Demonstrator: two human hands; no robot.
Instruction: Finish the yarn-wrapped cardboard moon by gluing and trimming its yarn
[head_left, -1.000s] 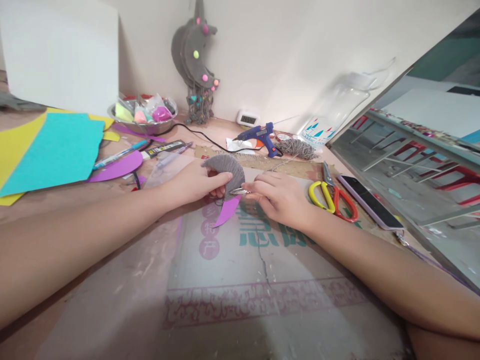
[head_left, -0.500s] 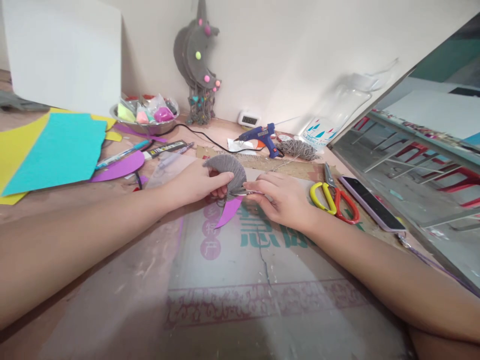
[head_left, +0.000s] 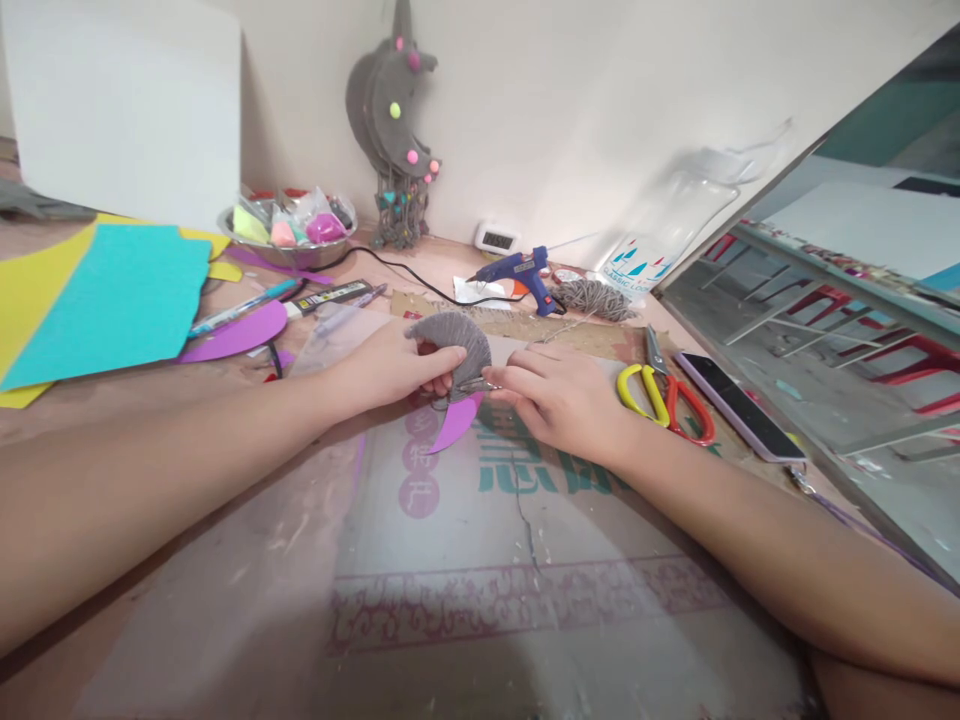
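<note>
Pinched between the thumb and fingers of my left hand (head_left: 405, 362) is a crescent-moon cutout (head_left: 456, 335), its upper part wrapped in grey yarn. Its lower tip is bare purple and points down toward the board. My right hand (head_left: 559, 395) is closed at the crescent's right edge, where the wrapping ends. Thin grey strands run from there into its fingertips; they look like yarn, though the fingers partly cover them. A ball of grey yarn (head_left: 598, 299) lies behind, with a strand trailing toward my right hand.
Beyond my hands lies a blue glue gun (head_left: 517, 272). Scissors (head_left: 664, 395) and a phone (head_left: 739, 405) are on the right. Turquoise sheet (head_left: 112, 305), pens and a metal bowl (head_left: 289, 250) occupy the left. A finished-looking grey moon hanging (head_left: 390, 110) is against the wall.
My right fingers have shifted slightly at the crescent's edge, and the purple tip has turned a little. My left hand keeps its hold.
</note>
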